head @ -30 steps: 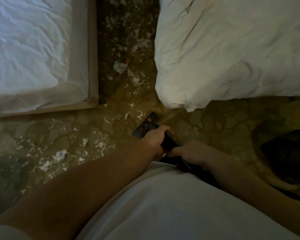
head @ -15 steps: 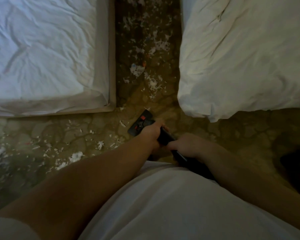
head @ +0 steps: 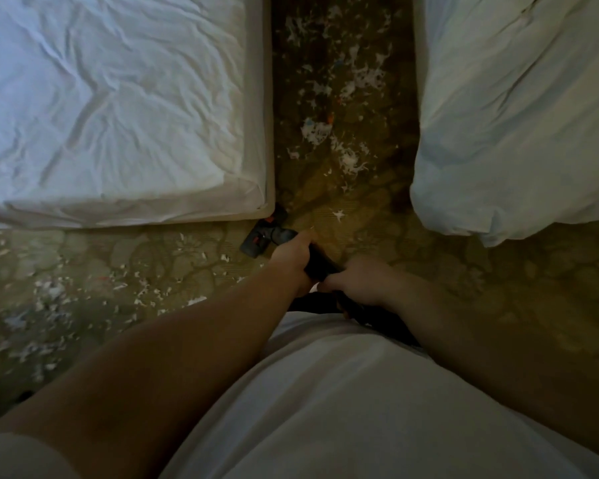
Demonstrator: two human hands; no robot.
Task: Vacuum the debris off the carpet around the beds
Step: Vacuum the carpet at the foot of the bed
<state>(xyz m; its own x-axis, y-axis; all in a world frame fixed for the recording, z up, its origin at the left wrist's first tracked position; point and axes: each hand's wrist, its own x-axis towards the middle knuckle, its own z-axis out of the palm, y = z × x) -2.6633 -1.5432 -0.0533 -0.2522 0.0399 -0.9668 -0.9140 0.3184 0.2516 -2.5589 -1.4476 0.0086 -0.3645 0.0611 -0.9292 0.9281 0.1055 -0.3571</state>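
Carpet patterned, left bed corner just beside the black vacuum head, right bed duvet overhanging the strip between, white shredded debris scattered along that strip and by the left bed's foot, left hand and right hand both gripping the dark wand

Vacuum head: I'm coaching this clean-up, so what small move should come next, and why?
Probably push the vacuum head forward and slightly right, into the gap between the left bed and the right bed. The left hand and right hand both grip the wand, the head sits at the left bed's corner, and white scraps lie thick on the carpet just ahead.
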